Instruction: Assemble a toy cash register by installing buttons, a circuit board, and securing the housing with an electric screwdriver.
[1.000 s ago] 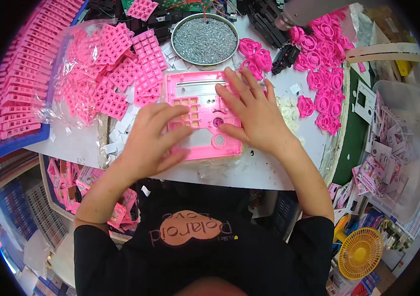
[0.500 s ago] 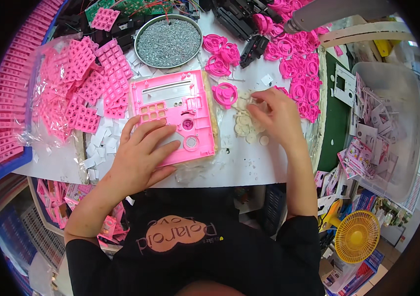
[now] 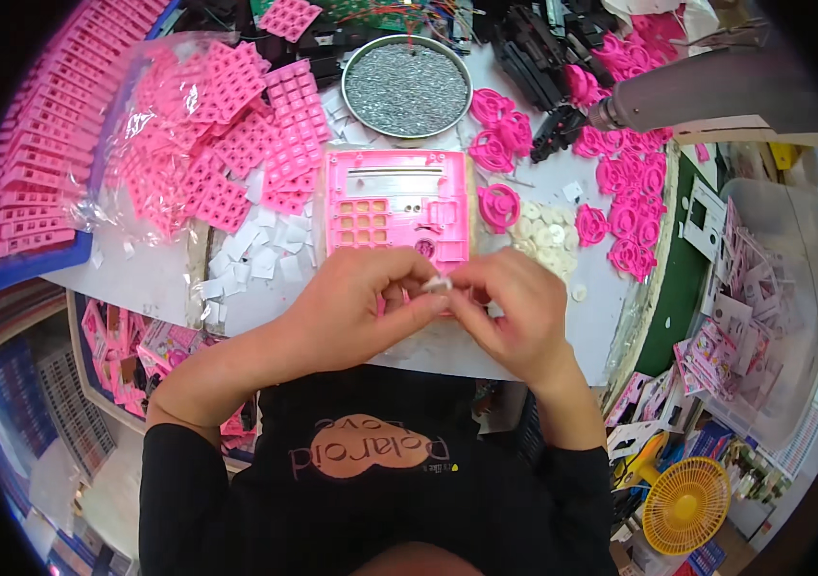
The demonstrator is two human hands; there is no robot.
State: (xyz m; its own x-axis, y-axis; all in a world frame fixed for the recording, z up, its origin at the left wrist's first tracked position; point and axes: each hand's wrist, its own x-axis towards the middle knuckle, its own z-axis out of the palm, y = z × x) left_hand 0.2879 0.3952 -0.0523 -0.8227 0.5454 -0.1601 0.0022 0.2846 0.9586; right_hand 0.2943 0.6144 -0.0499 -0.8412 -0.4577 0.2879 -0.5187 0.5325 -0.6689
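Both hands meet over the lower part of a pink plastic casing (image 3: 452, 248), which lies open side up on the table with a square grid of holes and a long slot. Between the fingertips of my left hand (image 3: 356, 298) and my right hand (image 3: 519, 305) is a small whitish piece (image 3: 437, 284). Fingers cover most of it, so its exact shape cannot be made out. Both hands are closed in a pinch. To the right of the casing lies a pile of round cream-white discs (image 3: 545, 240). A pink ring-shaped part (image 3: 498, 208) sits between casing and pile.
Behind the casing stands a round metal dish (image 3: 407, 133) of small metal screws (image 3: 407, 86). Pink button pads (image 3: 236, 134) and white paper squares (image 3: 260, 250) crowd the left. More pink rings (image 3: 630, 211) lie right, below a grey tool arm (image 3: 687, 91). A clear bin (image 3: 793, 288) stands farther right.
My right hand has come from the disc pile to the casing and meets my left hand, with a small whitish piece between them. The whole view has shifted.
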